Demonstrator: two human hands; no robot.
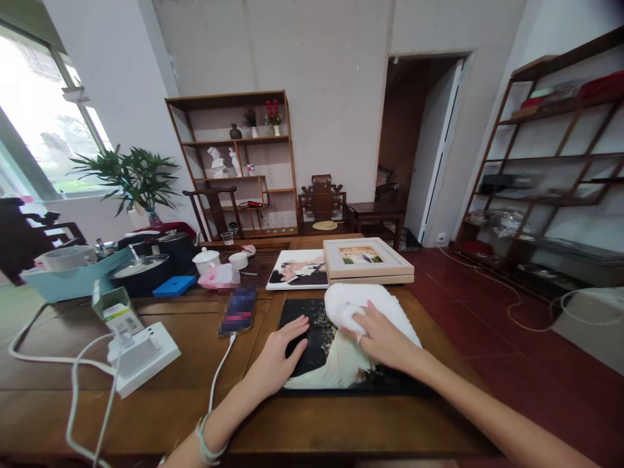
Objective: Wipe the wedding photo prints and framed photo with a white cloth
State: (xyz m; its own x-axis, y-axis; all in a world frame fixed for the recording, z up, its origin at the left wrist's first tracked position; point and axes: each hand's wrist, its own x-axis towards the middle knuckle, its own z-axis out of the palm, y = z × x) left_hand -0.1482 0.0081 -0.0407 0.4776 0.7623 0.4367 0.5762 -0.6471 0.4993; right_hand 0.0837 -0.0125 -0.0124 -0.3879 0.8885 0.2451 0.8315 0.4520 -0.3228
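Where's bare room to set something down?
Bare tabletop: the near strip below the photo panel, and between the power strip and the phone cable. Crowded: the back left, around the light-blue bin, black pots and lidded white cup.

Left hand palm down, back of hand up, fingers extended forward and rightward, thumb spread apart on side nearer right hand. Left wrist behind hand, roughly in line with left forearm, which slants back leftward, bare. Right hand to right of left hand, apart from it, slightly farther forward. Fingers bent in grip, pointing forward-left, tips partly hidden. Right forearm bare, outstretched, slanting back rightward from hand.
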